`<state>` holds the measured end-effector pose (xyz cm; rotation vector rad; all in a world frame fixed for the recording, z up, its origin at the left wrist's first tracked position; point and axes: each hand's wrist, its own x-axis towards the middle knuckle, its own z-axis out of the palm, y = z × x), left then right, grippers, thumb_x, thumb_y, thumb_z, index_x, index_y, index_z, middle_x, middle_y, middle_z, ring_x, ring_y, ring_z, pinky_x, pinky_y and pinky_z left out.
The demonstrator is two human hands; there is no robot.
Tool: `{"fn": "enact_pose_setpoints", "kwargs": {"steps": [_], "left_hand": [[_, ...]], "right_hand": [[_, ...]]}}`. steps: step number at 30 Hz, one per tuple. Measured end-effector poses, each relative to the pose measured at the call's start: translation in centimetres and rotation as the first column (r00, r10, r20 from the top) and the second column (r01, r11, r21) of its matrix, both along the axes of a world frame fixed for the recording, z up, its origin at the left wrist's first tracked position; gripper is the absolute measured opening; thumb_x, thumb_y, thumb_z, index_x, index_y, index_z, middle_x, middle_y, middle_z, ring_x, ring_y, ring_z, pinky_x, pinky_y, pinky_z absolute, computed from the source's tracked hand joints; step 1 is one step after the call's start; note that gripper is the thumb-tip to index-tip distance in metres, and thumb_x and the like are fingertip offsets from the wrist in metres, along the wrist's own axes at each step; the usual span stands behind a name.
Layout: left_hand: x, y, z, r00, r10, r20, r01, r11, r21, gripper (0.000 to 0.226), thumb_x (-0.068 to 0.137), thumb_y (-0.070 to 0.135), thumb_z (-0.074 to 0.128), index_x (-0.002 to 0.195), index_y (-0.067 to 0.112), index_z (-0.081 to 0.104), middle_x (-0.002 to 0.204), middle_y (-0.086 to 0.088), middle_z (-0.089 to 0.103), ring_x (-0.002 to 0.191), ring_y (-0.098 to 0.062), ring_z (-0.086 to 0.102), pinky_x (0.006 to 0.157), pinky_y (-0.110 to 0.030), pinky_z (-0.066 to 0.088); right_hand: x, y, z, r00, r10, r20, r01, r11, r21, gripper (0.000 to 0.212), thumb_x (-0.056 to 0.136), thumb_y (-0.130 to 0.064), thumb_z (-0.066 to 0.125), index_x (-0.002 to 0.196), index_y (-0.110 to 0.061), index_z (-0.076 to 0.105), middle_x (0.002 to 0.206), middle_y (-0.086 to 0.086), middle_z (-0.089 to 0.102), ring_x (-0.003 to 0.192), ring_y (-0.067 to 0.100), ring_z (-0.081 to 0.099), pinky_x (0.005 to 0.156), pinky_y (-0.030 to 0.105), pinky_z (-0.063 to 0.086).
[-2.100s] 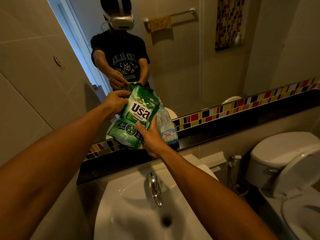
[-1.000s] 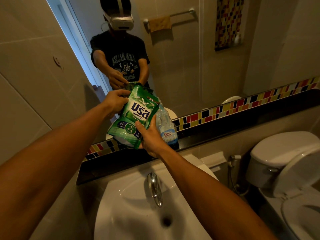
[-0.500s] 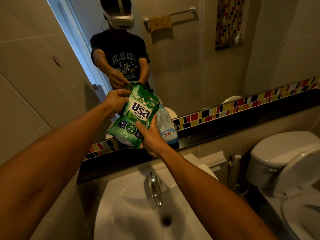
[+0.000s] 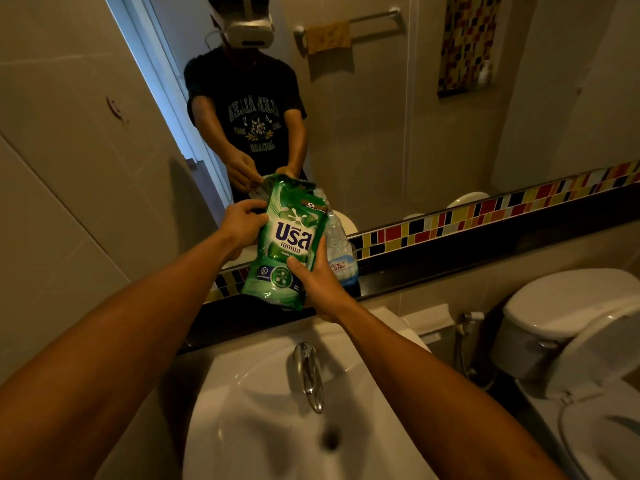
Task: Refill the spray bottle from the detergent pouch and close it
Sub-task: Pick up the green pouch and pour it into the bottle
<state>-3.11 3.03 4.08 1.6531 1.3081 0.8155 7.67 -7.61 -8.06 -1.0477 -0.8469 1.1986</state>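
Observation:
A green detergent pouch [image 4: 287,244] with white lettering is held upright above the dark ledge [image 4: 450,258], just in front of the mirror. My left hand [image 4: 242,225] grips its upper left edge. My right hand [image 4: 317,282] holds its lower right side, thumb across the front. Behind the pouch stands a clear plastic bottle [image 4: 341,251] with a blue label on the ledge; its neck and top are hidden by the pouch. Whether the pouch's top is open cannot be told.
A white basin [image 4: 263,427] with a chrome tap [image 4: 310,375] lies below my arms. A toilet [image 4: 571,341] with its seat up stands at the right, a hose beside it. The mirror reflects a person and a towel rail. A tiled wall closes the left.
The pouch sits slightly more upright than two seconds ago. Both hands keep the same grip and place.

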Motion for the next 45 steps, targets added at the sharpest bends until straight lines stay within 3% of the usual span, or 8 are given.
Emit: {"fn": "enact_pose_setpoints", "kwargs": {"steps": [10, 14, 20, 23, 27, 32, 42, 45], "left_hand": [[0.1, -0.7, -5.6, 0.978, 0.065, 0.198, -0.027, 0.982, -0.185, 0.02, 0.103, 0.007, 0.047, 0.118, 0.009, 0.061, 0.085, -0.005, 0.064, 0.061, -0.009, 0.064, 0.046, -0.022, 0.053], [0.1, -0.7, -7.6, 0.92, 0.128, 0.37, 0.005, 0.94, -0.34, 0.016, 0.102, 0.01, 0.048, 0.115, 0.014, 0.056, 0.101, -0.007, 0.069, 0.089, -0.02, 0.068, 0.073, -0.046, 0.06], [-0.4, -1.2, -9.5, 0.779, 0.127, 0.615, 0.076, 0.953, -0.293, 0.008, 0.102, 0.013, 0.051, 0.1, 0.018, 0.058, 0.104, -0.009, 0.07, 0.095, -0.023, 0.068, 0.079, -0.053, 0.058], [-2.0, -1.0, -10.1, 0.767, 0.14, 0.626, 0.05, 0.96, -0.277, 0.01, 0.103, 0.014, 0.051, 0.099, 0.018, 0.059, 0.102, -0.01, 0.072, 0.09, -0.022, 0.07, 0.067, -0.042, 0.061], [-5.7, -0.6, -10.8, 0.758, 0.2, 0.621, -0.022, 0.959, -0.281, 0.014, 0.103, 0.012, 0.049, 0.1, 0.018, 0.061, 0.105, -0.007, 0.073, 0.095, -0.021, 0.07, 0.078, -0.045, 0.06], [-11.9, 0.5, -11.7, 0.76, 0.306, 0.573, -0.176, 0.946, -0.271, 0.015, 0.102, 0.01, 0.05, 0.098, 0.02, 0.061, 0.1, 0.0, 0.072, 0.091, -0.014, 0.069, 0.076, -0.038, 0.059], [-22.6, 1.5, -14.2, 0.64, 0.572, 0.514, -0.511, 0.816, -0.271, 0.014, 0.1, 0.015, 0.053, 0.113, 0.015, 0.059, 0.126, -0.013, 0.065, 0.117, -0.03, 0.063, 0.095, -0.048, 0.052], [-24.0, 1.8, -14.7, 0.555, 0.627, 0.547, -0.592, 0.759, -0.27, 0.009, 0.1, 0.012, 0.055, 0.101, 0.019, 0.06, 0.124, -0.016, 0.065, 0.116, -0.031, 0.064, 0.095, -0.046, 0.055]], "right_hand": [[3.1, -0.6, -2.4, 0.966, 0.005, 0.258, -0.006, 1.0, 0.002, 0.103, 0.105, -0.019, 0.062, 0.163, -0.04, -0.02, 0.163, 0.006, 0.043, 0.14, 0.025, 0.055, 0.111, 0.055, 0.05], [4.1, -0.1, -2.8, 0.901, -0.007, 0.433, -0.008, 0.999, 0.032, 0.101, 0.105, -0.029, 0.061, 0.163, -0.041, -0.021, 0.166, 0.004, 0.039, 0.142, 0.02, 0.049, 0.114, 0.047, 0.046], [4.3, 1.1, -1.7, 0.865, -0.147, 0.479, 0.109, 0.988, 0.105, 0.054, 0.112, -0.039, 0.043, 0.162, -0.031, 0.026, 0.143, -0.001, 0.061, 0.123, 0.01, 0.064, 0.097, 0.032, 0.059], [3.4, 2.3, -0.3, 0.852, -0.258, 0.455, 0.215, 0.966, 0.145, 0.025, 0.113, -0.021, 0.04, 0.129, -0.01, 0.056, 0.113, 0.004, 0.071, 0.103, 0.012, 0.07, 0.09, 0.042, 0.063], [0.6, 5.2, -0.5, 0.819, -0.272, 0.506, 0.253, 0.961, 0.108, 0.013, 0.107, -0.011, 0.05, 0.104, -0.005, 0.061, 0.096, 0.006, 0.069, 0.091, 0.018, 0.067, 0.084, 0.045, 0.062], [-5.0, 8.4, -0.6, 0.881, -0.186, 0.436, 0.19, 0.981, 0.035, 0.012, 0.107, -0.007, 0.052, 0.104, -0.01, 0.063, 0.097, 0.004, 0.07, 0.087, 0.014, 0.067, 0.074, 0.026, 0.056], [-16.7, 14.1, -0.9, 0.922, 0.043, 0.385, -0.021, 0.998, -0.061, 0.019, 0.106, -0.006, 0.053, 0.094, -0.02, 0.061, 0.098, 0.006, 0.071, 0.101, 0.03, 0.072, 0.09, 0.048, 0.062], [-19.0, 16.0, -1.8, 0.906, 0.074, 0.417, -0.046, 0.996, -0.077, 0.024, 0.104, -0.009, 0.056, 0.088, -0.026, 0.06, 0.098, 0.013, 0.074, 0.097, 0.035, 0.073, 0.088, 0.058, 0.061]]}}
